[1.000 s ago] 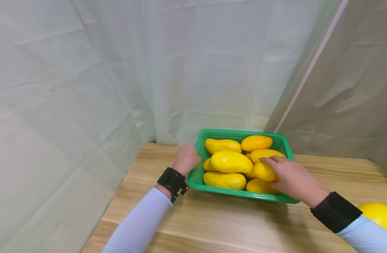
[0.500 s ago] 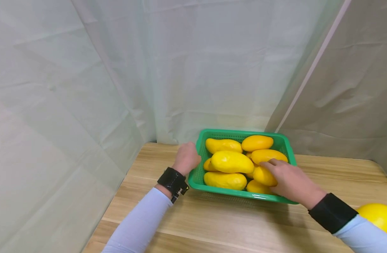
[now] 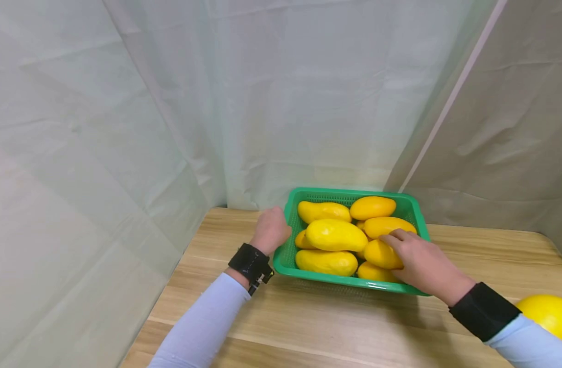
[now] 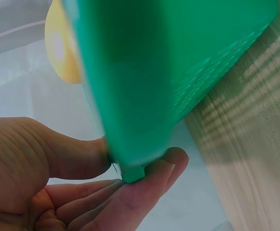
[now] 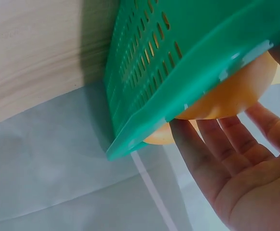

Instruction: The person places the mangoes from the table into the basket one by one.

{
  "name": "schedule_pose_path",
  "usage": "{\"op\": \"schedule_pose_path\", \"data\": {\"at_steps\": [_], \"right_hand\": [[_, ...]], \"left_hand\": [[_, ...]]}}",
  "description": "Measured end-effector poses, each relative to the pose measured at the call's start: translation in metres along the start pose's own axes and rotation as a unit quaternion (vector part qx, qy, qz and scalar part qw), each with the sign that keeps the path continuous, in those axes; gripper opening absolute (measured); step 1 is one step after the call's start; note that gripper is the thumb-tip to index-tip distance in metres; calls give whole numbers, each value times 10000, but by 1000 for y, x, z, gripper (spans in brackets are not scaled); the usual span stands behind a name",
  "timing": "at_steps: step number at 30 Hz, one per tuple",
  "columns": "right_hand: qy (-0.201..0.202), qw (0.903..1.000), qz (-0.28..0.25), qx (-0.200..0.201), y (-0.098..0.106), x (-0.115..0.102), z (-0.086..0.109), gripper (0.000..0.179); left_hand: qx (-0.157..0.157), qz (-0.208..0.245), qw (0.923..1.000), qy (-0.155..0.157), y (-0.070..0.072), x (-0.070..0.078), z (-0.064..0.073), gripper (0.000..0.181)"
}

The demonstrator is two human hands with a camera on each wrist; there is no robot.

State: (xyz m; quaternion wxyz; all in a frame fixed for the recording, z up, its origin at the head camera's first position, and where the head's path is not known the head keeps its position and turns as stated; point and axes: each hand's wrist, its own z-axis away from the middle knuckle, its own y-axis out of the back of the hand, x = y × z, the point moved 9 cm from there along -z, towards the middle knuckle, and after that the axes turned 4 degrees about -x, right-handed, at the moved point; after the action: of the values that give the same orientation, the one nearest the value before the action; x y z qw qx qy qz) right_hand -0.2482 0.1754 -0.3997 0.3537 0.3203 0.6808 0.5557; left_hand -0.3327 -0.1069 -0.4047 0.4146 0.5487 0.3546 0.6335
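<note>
A green plastic basket [image 3: 327, 277] stands on the wooden table, filled with several yellow mangoes [image 3: 337, 235]. My left hand [image 3: 270, 230] grips the basket's left rim; in the left wrist view its thumb and fingers pinch the green rim [image 4: 135, 134] from both sides. At the basket's right side, my right hand [image 3: 428, 263] reaches over the rim and holds a mango [image 3: 383, 254] on top of the others. The right wrist view shows the fingers [image 5: 236, 144] of that hand spread around an orange-yellow mango [image 5: 241, 94]; the thumb is mostly hidden behind the basket.
A large round yellow fruit [image 3: 547, 317] is partly hidden behind my right forearm at the table's right. Pale sheeting [image 3: 308, 102] hangs behind and along the left of the wooden table [image 3: 318, 327].
My right hand has shifted slightly left, with the mango under its fingers turning a little. The left hand stays on the rim and the basket has hardly moved.
</note>
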Motion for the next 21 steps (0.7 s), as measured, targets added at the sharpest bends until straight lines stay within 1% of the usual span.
{"op": "schedule_pose_path", "data": {"at_steps": [6,13,17,21], "right_hand": [[-127,9998,-138,-72,4,4,4,68],[-305,9992,-235,-63,19,14,11,70],[-435,9989,-193,9,31,25,20,74],[-615,9979,-174,68,44,41,34,77]], "left_hand": [[16,-17,10000,-14,1,0,-1,5],[66,-110,9999,-5,3,-1,-3,5],[47,-87,10000,6,2,-3,-4,4],[26,-65,10000,43,2,-5,-5,5]]}}
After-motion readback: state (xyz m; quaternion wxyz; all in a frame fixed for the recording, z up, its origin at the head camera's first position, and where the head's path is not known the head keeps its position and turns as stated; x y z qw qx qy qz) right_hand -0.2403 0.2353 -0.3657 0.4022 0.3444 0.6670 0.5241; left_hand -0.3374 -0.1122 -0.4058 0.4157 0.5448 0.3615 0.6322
